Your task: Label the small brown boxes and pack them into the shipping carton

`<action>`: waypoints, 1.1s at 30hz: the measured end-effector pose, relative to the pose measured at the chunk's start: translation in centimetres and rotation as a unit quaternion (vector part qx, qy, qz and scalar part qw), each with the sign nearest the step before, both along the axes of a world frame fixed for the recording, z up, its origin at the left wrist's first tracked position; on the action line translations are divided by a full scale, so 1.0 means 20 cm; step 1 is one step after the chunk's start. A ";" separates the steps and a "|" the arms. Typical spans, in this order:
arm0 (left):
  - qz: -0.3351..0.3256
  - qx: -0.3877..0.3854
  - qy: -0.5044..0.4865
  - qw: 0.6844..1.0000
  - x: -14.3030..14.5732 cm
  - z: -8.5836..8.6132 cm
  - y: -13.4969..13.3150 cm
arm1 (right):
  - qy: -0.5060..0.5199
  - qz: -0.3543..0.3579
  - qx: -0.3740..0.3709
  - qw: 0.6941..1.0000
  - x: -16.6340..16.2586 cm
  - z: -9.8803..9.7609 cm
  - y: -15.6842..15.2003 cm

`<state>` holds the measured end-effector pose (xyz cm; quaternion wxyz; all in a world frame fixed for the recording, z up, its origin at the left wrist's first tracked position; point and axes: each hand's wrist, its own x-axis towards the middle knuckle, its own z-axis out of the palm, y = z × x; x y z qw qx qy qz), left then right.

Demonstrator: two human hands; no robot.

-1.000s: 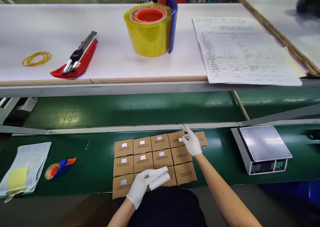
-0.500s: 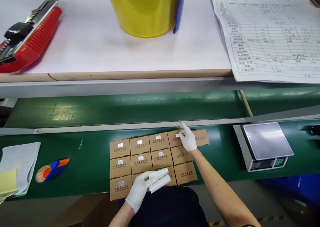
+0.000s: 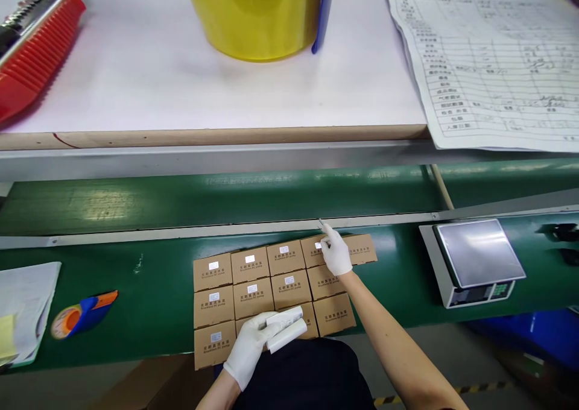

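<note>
In the head view, my white-gloved left hand (image 3: 248, 345) is closed around a roll of white labels (image 3: 286, 330), held over the front row of boxes. My gloved right hand (image 3: 336, 252) is closed on thin metal tweezers (image 3: 321, 223), which point away from me. Its fingers rest at a small white label (image 3: 318, 245) on a brown cardboard box (image 3: 312, 254) in the back row. Several matching boxes lie side by side in rows, such as one at the left (image 3: 212, 271). Many carry a white label; the front right box (image 3: 335, 315) shows none.
A digital scale (image 3: 479, 253) stands right on the green bench (image 3: 154, 301); a tape dispenser (image 3: 84, 315) and papers (image 3: 29, 307) lie left. Above, a shelf (image 3: 136, 78) holds a red utility knife (image 3: 40, 54), a yellow container (image 3: 257, 18) and written forms (image 3: 493, 66).
My right fingers have shifted slightly at the label on the back-row box. My left hand keeps the label roll in nearly the same place. The whole view has turned a little.
</note>
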<state>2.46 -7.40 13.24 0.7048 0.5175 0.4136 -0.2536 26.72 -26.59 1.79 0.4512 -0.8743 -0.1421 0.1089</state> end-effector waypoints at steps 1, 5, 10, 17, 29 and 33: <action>0.000 -0.001 -0.003 1.000 0.00 0.00 0.00 | 0.008 0.008 -0.007 1.000 0.00 0.01 0.01; 0.006 -0.009 -0.013 1.000 -0.01 -0.01 0.00 | -0.047 0.052 -0.065 0.995 0.00 0.03 0.05; 0.001 -0.002 -0.020 1.000 -0.03 0.01 0.00 | -0.139 -0.055 -0.172 0.974 0.05 0.03 -0.08; 0.003 -0.013 -0.042 0.999 -0.08 -0.01 0.00 | 0.063 -0.058 -0.028 0.996 -0.19 0.06 -0.36; -0.006 0.013 -0.041 0.999 -0.11 0.04 -0.03 | 0.128 0.022 0.000 0.991 -0.31 0.03 -0.28; 0.010 0.001 -0.047 0.999 -0.15 0.01 -0.02 | 0.113 0.032 -0.005 0.993 -0.32 0.02 -0.28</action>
